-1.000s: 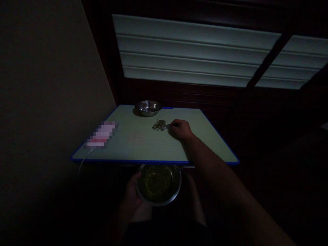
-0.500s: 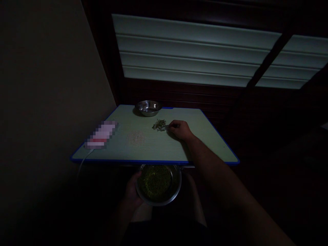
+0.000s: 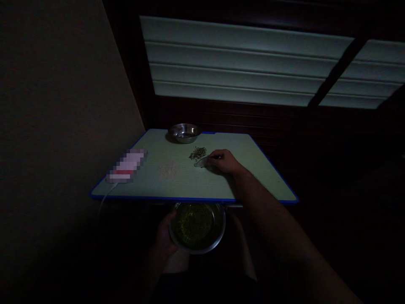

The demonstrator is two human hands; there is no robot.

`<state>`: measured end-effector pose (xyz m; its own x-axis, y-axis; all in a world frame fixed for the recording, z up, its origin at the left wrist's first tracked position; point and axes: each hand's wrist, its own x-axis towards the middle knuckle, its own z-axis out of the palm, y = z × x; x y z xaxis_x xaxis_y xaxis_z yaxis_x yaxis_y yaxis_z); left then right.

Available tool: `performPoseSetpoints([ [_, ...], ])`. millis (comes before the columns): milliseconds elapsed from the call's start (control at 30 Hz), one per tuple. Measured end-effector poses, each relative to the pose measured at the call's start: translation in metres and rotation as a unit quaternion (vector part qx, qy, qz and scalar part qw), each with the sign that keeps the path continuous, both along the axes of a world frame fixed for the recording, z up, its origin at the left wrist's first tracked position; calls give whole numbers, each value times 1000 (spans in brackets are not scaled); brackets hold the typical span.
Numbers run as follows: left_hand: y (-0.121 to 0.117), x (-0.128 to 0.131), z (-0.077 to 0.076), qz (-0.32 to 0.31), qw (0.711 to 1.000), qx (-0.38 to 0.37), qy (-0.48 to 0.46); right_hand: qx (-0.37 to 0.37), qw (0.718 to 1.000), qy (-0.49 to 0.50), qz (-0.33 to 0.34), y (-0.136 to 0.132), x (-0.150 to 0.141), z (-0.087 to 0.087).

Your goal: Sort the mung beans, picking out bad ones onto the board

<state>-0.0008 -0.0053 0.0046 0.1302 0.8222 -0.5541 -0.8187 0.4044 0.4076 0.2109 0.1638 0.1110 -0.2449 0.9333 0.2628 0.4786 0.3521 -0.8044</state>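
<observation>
My left hand [image 3: 166,236] grips the rim and side of a steel bowl [image 3: 218,238] below the table's front edge. Many small green beans [image 3: 196,223], apparently mung beans, lie in it. Over the table, my right hand [image 3: 223,160] pinches a small, pale, translucent scoop-like piece [image 3: 202,162], its exact kind unclear in the dim light. The piece's tip is at the near side of a small pile of green beans [image 3: 198,153] on the tabletop. A patch of pale grains [image 3: 168,169] is spread to the left of the pile.
The light green folding table [image 3: 253,181] has a blue rim. An empty-looking steel bowl [image 3: 184,133] stands at its back edge. A blurred-out phone-like object [image 3: 127,166] with a white cable [image 3: 103,202] lies at the left. A wall [image 3: 72,84] borders the left side.
My right hand has turned the pale piece so its flat face shows, and its tip has come slightly nearer, off the pile. My left hand and its bowl stay in place.
</observation>
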Motion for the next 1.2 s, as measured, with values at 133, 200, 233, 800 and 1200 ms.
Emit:
performPoseSetpoints([
  [133, 0, 0, 1, -4, 1000, -8, 6, 0, 1000, 13, -23, 4, 5, 1],
  [200, 0, -1, 1, -10, 1000, -3, 1, 1, 999, 18, -34, 7, 9, 0],
  [233, 0, -1, 1, -15, 1000, 0, -3, -3, 999, 16, -37, 8, 11, -1],
  [800, 2, -5, -9, -32, 998, 37, -25, -49, 995, -41, -81, 13, 11, -9],
  [1200, 1, -4, -8, -31, 997, 53, -36, -87, 993, -81, 14, -7, -9, -3],
])
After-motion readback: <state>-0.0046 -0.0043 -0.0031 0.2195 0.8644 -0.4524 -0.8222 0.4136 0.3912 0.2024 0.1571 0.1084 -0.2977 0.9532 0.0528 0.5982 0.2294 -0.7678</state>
